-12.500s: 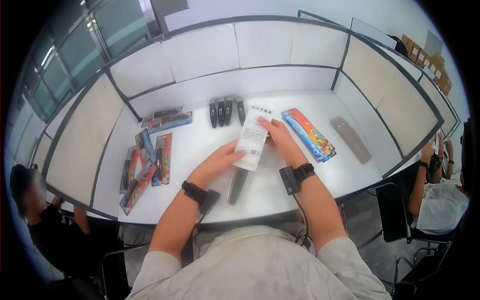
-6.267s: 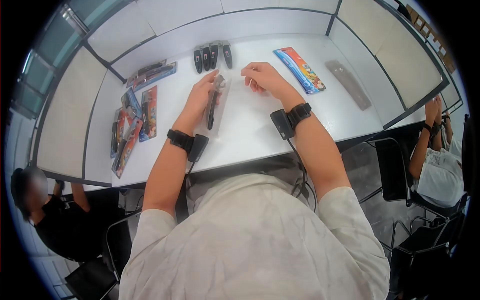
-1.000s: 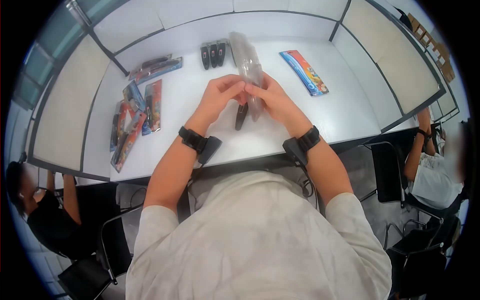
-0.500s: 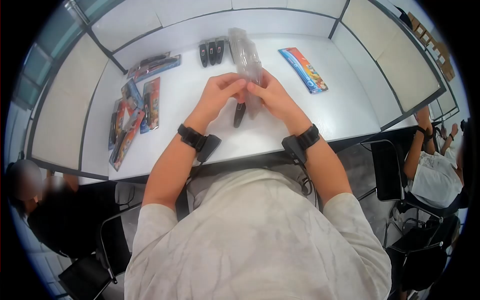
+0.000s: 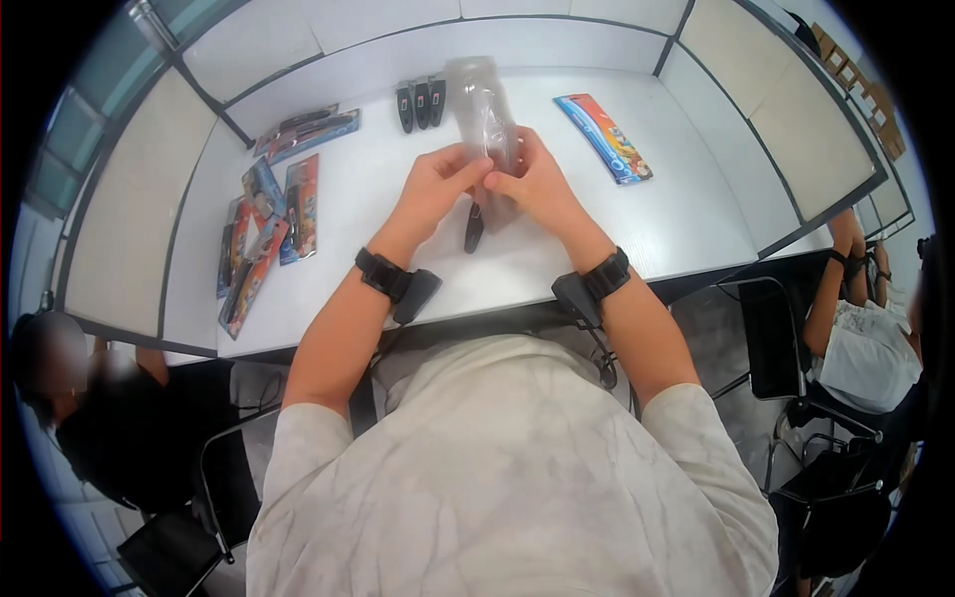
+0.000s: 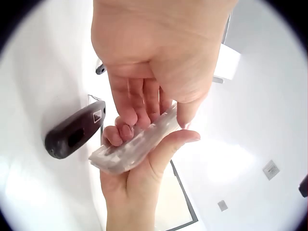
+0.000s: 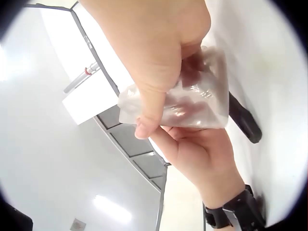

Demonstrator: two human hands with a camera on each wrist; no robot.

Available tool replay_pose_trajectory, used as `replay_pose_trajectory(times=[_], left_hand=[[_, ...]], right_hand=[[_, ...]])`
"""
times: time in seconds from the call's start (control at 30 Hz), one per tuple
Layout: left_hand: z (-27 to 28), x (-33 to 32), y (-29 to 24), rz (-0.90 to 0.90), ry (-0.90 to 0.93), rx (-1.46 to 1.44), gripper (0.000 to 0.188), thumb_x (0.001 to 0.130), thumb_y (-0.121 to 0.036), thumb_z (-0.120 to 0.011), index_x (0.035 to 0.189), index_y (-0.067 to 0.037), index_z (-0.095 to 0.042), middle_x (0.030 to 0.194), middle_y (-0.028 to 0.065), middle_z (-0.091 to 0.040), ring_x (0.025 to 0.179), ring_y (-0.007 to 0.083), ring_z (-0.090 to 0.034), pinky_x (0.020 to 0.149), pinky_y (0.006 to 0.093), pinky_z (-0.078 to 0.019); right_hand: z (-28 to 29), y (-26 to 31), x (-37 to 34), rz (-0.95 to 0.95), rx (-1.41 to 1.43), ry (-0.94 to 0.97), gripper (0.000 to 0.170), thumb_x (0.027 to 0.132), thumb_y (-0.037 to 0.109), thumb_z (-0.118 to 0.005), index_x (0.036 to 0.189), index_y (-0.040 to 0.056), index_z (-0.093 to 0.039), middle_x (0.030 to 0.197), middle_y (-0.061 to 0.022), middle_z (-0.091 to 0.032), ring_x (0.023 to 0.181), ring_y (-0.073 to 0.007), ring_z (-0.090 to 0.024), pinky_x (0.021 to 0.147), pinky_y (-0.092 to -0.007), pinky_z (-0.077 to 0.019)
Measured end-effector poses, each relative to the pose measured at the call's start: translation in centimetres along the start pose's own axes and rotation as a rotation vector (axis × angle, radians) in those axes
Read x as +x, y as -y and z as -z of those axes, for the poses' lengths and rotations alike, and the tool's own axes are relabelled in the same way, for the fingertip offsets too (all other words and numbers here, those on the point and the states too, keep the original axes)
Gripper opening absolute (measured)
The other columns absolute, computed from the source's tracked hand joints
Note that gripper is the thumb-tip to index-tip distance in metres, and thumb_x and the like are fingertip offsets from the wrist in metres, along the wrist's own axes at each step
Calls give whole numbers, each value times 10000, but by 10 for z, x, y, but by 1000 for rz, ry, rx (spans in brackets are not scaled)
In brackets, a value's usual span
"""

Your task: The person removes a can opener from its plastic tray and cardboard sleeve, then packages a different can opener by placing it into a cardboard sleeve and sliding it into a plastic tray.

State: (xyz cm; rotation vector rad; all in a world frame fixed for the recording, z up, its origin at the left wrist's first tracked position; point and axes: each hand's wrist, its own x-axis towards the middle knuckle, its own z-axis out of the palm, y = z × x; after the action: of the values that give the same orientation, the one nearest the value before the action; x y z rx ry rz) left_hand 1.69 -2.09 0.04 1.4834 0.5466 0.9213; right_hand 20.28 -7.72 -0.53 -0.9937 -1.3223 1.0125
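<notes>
Left hand (image 5: 435, 191) and right hand (image 5: 544, 189) pinch clear plastic package (image 5: 479, 104) between thumbs and fingers, 12 o'clock in head view. Black handle (image 5: 474, 233), far end apparently hidden, lies toward package's 6 o'clock.

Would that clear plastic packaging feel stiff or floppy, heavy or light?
The clear plastic packaging is probably light, looking thin and see-through. It seems fairly stiff, extending beyond the left hand and right hand without drooping. Its glossy surface may be slippery.

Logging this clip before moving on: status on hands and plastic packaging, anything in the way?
Left hand and right hand both gripping clear plastic packaging. Packaging held above table. Black-handled tool lying close by; nothing seen blocking.
</notes>
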Motion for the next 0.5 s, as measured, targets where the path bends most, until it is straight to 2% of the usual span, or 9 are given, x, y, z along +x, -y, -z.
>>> replay_pose_trajectory(times=[0.07,0.23,0.27,0.3,0.33,0.37,0.4,0.43,0.5], left_hand=[[-2,1,-4,2,-61,42,315,1041,-191,-639,1244,42,-696,1043,47,-734,950,125,-664,865,311,-539],[11,-17,-38,-235,-321,-9,297,1098,-237,-553,1249,10,-616,958,53,-675,851,146,-639,802,305,-524],[21,-30,-48,-359,-343,-26,300,1098,-238,-554,1271,1,-604,1006,65,-681,895,147,-644,791,309,-523],[35,-46,-51,-389,-571,53,306,1094,-220,-551,1325,-21,-579,1084,87,-685,994,182,-664,853,336,-550],[43,-70,-60,-501,-673,-205,317,1081,-177,-553,1369,-44,-552,1186,106,-668,1102,230,-661,944,373,-561],[69,-103,-72,-501,-745,-151,350,1081,-190,-521,1399,-46,-529,1283,127,-636,1144,279,-654,982,418,-567],[88,-135,-72,-698,-786,-63,369,1089,-245,-486,1389,-37,-535,1305,147,-619,1140,285,-652,951,437,-579],[107,-169,-77,-833,-951,380,381,1094,-279,-458,1383,-45,-538,1298,172,-622,1131,290,-654,916,469,-592],[133,-231,-109,-909,-1141,372,377,1086,-270,-471,1357,-20,-546,1333,219,-589,1149,315,-640,899,492,-595]], right_hand=[[0,2,0,20,80,-35,704,907,222,-789,1471,14,-423,1300,-150,-621,1125,-198,-645,923,-356,-549],[8,-5,5,32,157,-110,346,1086,267,-554,1323,18,-591,1092,-58,-684,987,-138,-648,869,-311,-526],[7,-3,5,35,71,-87,330,1077,276,-573,1282,22,-620,1068,-57,-689,975,-135,-646,859,-309,-522],[7,-3,2,33,-12,-66,317,1067,285,-593,1241,27,-649,1044,-55,-695,963,-132,-644,849,-306,-518],[6,-6,0,29,-96,-46,306,1058,294,-612,1200,31,-679,1020,-54,-700,951,-128,-642,839,-304,-514],[4,-18,2,128,-217,-45,258,1058,270,-619,1119,39,-715,954,-15,-688,861,-101,-611,778,-265,-476],[1,-18,0,78,-233,18,250,1048,265,-633,1113,41,-723,927,-11,-691,846,-101,-605,767,-266,-472],[-1,-12,-3,29,-249,76,241,1038,260,-647,1106,44,-730,900,-6,-694,830,-101,-600,756,-268,-467],[-1,-6,-6,24,-374,130,216,1006,250,-686,1063,56,-761,803,-8,-688,765,-102,-584,705,-275,-456]])
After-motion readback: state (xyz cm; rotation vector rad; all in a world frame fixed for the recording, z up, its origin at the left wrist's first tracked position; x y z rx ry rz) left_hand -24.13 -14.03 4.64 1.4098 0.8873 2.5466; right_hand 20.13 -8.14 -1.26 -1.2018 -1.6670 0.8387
